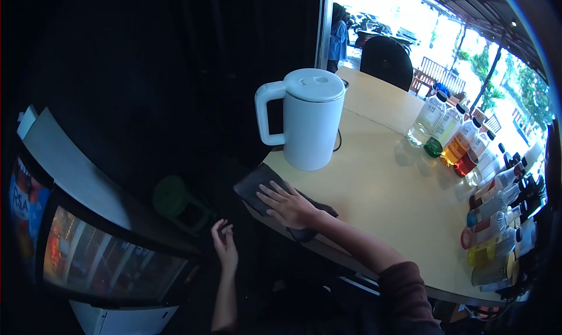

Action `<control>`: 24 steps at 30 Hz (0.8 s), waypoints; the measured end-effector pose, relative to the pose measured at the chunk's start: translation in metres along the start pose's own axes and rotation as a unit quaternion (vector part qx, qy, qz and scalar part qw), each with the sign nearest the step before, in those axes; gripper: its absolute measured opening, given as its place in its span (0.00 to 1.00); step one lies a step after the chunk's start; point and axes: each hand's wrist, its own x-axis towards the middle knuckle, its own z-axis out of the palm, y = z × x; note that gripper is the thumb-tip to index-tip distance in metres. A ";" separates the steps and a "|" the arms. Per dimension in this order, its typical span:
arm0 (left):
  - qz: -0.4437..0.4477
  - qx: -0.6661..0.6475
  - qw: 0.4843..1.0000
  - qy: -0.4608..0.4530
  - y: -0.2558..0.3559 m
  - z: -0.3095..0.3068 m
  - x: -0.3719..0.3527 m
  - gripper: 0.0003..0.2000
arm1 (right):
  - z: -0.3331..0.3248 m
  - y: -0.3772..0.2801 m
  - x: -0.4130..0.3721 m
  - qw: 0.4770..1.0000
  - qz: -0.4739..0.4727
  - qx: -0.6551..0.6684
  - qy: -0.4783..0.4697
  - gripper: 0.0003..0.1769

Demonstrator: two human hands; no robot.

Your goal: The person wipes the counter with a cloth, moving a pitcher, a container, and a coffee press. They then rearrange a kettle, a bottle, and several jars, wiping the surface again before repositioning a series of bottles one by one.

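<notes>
My right hand (287,205) lies flat with spread fingers on a dark cloth (253,189) at the table's left edge. Part of the cloth hangs over that edge, and part shows beyond my wrist. Just behind it stands a white electric kettle (313,127), upright, with its lid down and its handle to the left. My left hand (225,245) is in the air beside the table, below the cloth; its fingers are loosely bent and apart, with nothing visible in them.
The pale table (386,200) has clear bottles (430,118) of coloured liquid along its far right, then several more bottles and jars (492,235). A green stool (178,197) and a glass-front display fridge (111,253) stand left. A black chair back (386,63) is behind the table.
</notes>
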 end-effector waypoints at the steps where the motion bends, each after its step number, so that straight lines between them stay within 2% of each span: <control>1: 0.002 -0.001 1.000 0.005 0.006 0.007 -0.002 0.16 | -0.008 0.003 -0.018 1.000 0.006 0.020 -0.009 0.31; 4: 0.034 -0.017 0.999 0.004 0.020 0.027 -0.013 0.16 | -0.034 0.028 -0.082 0.999 0.019 0.024 -0.019 0.31; 8: 0.037 -0.031 0.999 0.004 0.037 0.052 -0.036 0.15 | -0.067 0.080 -0.165 0.991 0.133 -0.004 -0.023 0.31; 10: 0.034 -0.024 0.999 0.008 0.042 0.059 -0.048 0.15 | -0.075 0.100 -0.198 0.978 0.206 -0.013 0.012 0.32; 15: 0.033 -0.022 0.999 -0.003 0.049 0.066 -0.054 0.15 | -0.076 0.093 -0.208 0.961 0.266 -0.067 0.041 0.31; 20: 0.080 -0.055 0.995 0.000 0.062 0.079 0.003 0.14 | -0.072 0.091 -0.204 0.959 0.264 -0.087 0.060 0.31; 22: 0.141 -0.078 0.987 -0.007 0.078 0.096 0.048 0.15 | -0.066 0.083 -0.199 0.953 0.283 -0.092 0.062 0.31; 24: 0.215 -0.048 0.975 -0.005 0.095 0.115 0.102 0.18 | -0.065 0.075 -0.186 0.944 0.309 -0.104 0.040 0.31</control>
